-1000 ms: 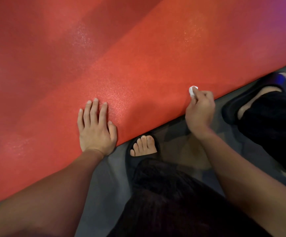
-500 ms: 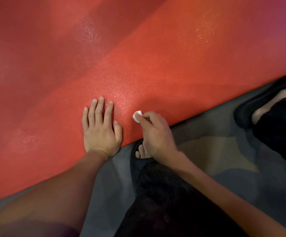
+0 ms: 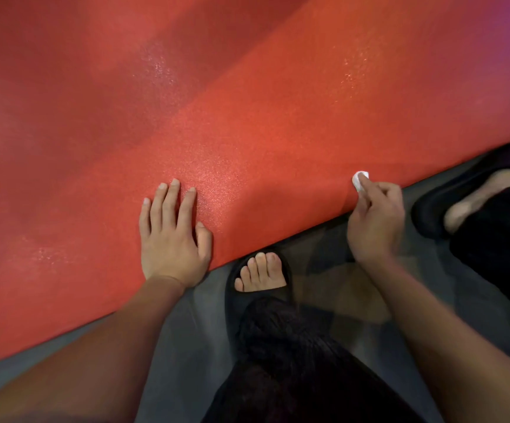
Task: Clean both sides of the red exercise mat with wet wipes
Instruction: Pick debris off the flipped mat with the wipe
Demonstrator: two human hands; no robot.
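Half a second ago the right hand (image 3: 375, 221) was close beside the left hand (image 3: 171, 239); now it has been swung back out along the near edge of the red exercise mat (image 3: 247, 117), well apart from the left hand. A small white wet wipe (image 3: 360, 180) is pinched in its curled fingers and pressed on the mat just inside the edge. The left hand has hardly been moved: it is laid flat on the mat with straight fingers, and the mat is held down by it.

So the strip along the near edge is being rubbed back and forth. Shiny wet-looking specks can be seen on the mat, so part of this side seems done. Most likely the far part and the whole other side are still to be cleaned.

The mat is spread over the grey floor (image 3: 186, 361) and fills most of the view. Its near edge runs slanted, from low on the left to high on the right. A foot in a black slipper (image 3: 259, 288) is set right at that edge, between the two hands, and another slipper (image 3: 449, 203) is just beside the right hand, so little room is left there. Plenty of open mat is left further away
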